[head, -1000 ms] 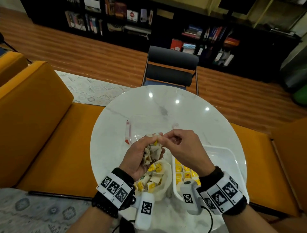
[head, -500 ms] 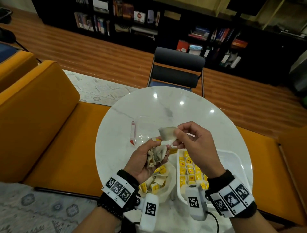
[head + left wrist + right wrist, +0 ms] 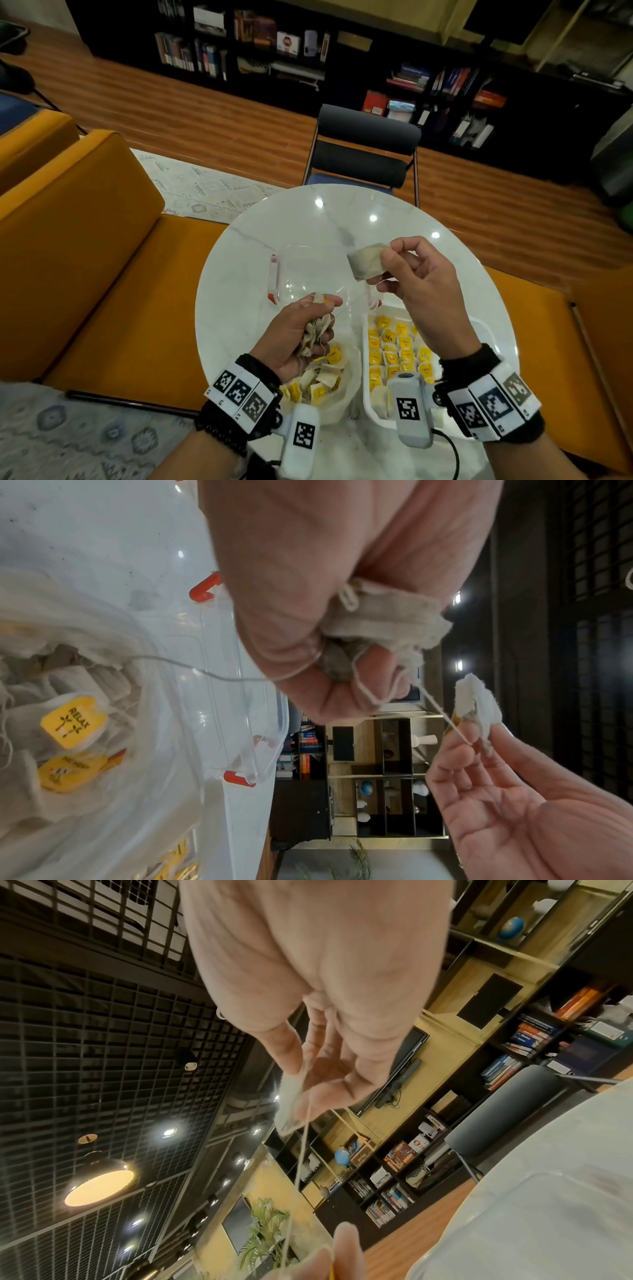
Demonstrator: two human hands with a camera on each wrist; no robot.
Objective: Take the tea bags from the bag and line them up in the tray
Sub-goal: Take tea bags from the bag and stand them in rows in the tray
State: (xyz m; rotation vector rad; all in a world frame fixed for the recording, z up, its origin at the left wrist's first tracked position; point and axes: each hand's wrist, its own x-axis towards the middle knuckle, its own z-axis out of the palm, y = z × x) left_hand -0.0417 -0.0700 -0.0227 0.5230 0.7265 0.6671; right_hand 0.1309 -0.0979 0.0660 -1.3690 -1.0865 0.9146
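Note:
My right hand (image 3: 387,262) pinches one beige tea bag (image 3: 365,264) above the table, raised to the right of my left hand. The same tea bag (image 3: 287,1110) shows at the fingertips in the right wrist view, with its string (image 3: 301,1164) running down. My left hand (image 3: 325,308) grips a crumpled bunch of tea bags (image 3: 317,334) over the clear plastic bag (image 3: 349,387) of yellow-tagged tea bags. In the left wrist view the string (image 3: 441,715) stretches from the bunch (image 3: 387,620) to the pinched tea bag (image 3: 476,696). The white tray (image 3: 486,329) at the right holds rows of tea bags (image 3: 394,349).
A clear lid (image 3: 308,274) with red clips lies on the round white marble table (image 3: 260,240), just beyond my hands. A dark chair (image 3: 363,150) stands at the far side, orange benches (image 3: 102,274) flank the table, and bookshelves line the back wall.
My right hand has pulled a single tea bag out of the bunch, up and to the right. My left hand has stayed over the plastic bag with the bunch.

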